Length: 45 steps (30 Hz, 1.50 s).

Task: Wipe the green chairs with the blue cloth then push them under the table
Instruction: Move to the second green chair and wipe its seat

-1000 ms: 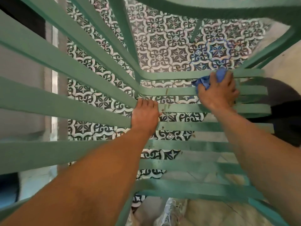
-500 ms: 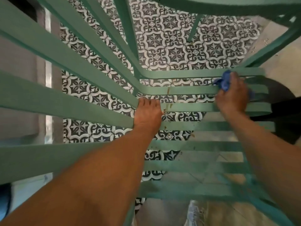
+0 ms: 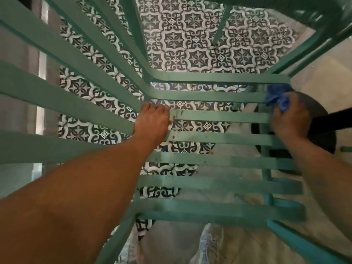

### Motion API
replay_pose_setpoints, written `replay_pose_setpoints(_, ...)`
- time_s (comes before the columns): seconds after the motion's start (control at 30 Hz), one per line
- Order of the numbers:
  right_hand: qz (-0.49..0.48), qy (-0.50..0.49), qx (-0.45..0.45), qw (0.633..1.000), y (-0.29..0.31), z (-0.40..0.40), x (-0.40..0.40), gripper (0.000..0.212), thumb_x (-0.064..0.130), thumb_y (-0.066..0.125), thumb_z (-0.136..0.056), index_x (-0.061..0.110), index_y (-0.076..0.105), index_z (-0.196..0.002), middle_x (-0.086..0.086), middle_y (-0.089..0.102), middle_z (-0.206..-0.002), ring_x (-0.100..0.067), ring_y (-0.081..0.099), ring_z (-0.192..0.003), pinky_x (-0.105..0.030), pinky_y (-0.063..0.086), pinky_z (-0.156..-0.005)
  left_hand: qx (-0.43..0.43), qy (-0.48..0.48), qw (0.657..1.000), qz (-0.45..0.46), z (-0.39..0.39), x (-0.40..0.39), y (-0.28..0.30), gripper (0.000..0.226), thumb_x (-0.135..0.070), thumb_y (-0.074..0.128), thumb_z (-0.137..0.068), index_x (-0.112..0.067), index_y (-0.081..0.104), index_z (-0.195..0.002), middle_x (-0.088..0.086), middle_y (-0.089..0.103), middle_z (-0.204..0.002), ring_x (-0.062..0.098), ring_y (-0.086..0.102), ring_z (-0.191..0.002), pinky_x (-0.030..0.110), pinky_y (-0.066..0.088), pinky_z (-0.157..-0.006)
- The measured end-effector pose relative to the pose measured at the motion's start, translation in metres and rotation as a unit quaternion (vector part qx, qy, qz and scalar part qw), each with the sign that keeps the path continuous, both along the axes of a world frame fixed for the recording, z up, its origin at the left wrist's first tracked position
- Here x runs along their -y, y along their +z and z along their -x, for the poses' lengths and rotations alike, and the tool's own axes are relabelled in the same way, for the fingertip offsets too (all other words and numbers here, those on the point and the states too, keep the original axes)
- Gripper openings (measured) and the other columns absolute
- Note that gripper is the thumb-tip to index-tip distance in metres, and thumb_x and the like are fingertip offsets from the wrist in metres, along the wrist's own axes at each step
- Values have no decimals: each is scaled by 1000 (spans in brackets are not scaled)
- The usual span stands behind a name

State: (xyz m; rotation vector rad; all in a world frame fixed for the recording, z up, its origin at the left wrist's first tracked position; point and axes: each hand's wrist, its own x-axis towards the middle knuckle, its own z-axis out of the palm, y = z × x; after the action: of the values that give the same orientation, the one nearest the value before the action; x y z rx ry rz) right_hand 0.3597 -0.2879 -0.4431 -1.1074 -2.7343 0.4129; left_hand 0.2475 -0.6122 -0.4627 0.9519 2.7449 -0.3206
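A green slatted chair (image 3: pixel 219 138) fills the view, seen from above through its slats. My left hand (image 3: pixel 152 121) grips a seat slat where seat and backrest meet, fingers curled over its edge. My right hand (image 3: pixel 289 119) holds the crumpled blue cloth (image 3: pixel 276 99) against the right ends of the far seat slats. Brownish dirt spots mark the slats between my hands.
Patterned dark-and-white floor tiles (image 3: pixel 190 42) show through the slats. A dark round table base (image 3: pixel 312 130) sits beyond the chair's right side. A pale plain floor (image 3: pixel 323 77) lies to the right. My shoe (image 3: pixel 207 244) is below the seat's near edge.
My right hand slid the blue cloth rightward along the seat slats to their right ends. My left hand kept its grip in the same spot.
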Motion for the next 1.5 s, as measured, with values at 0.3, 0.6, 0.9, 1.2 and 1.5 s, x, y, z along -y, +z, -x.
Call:
replay_pose_setpoints(0.3,156,250,-69,953,-18,56,230,25,4,52,-86,10,61,-109,-8,60,-112,-25,52,-103,-38,46,-87,4,-6,1000,7,-1,0,3,31,-31,50,-93,-14,59,-118,11,63,-117,29,55,-111,41,31,-106)
replay_pose_setpoints(0.6,8,89,-10,996,-1,-51,57,28,8,53,-85,6,55,-113,-23,59,-112,-44,55,-99,-54,47,-82,-4,11,1000,-13,3,1,-4,49,-46,43,-99,-7,53,-126,14,63,-121,33,56,-114,44,32,-109)
replay_pose_setpoints(0.9,96,296,-34,950,-26,30,220,26,11,48,-89,16,53,-114,-9,53,-117,-24,48,-103,-34,47,-87,-4,-2,1000,26,3,-3,2,29,-29,53,-94,-11,58,-117,12,64,-116,30,59,-109,40,35,-105)
replay_pose_setpoints(1.2,-25,146,42,988,2,-79,43,32,10,55,-86,11,53,-118,-24,55,-117,-47,55,-98,-47,41,-74,-13,8,1000,-12,4,-1,1,41,-44,42,-100,-8,55,-116,15,65,-112,32,58,-105,42,36,-102)
replay_pose_setpoints(1.5,123,436,93,886,-8,-34,263,34,7,57,-84,12,57,-118,-8,57,-116,-26,53,-107,-37,43,-93,-9,-23,1000,12,9,-1,-5,43,-43,41,-99,-8,56,-120,16,63,-115,31,58,-108,42,33,-104)
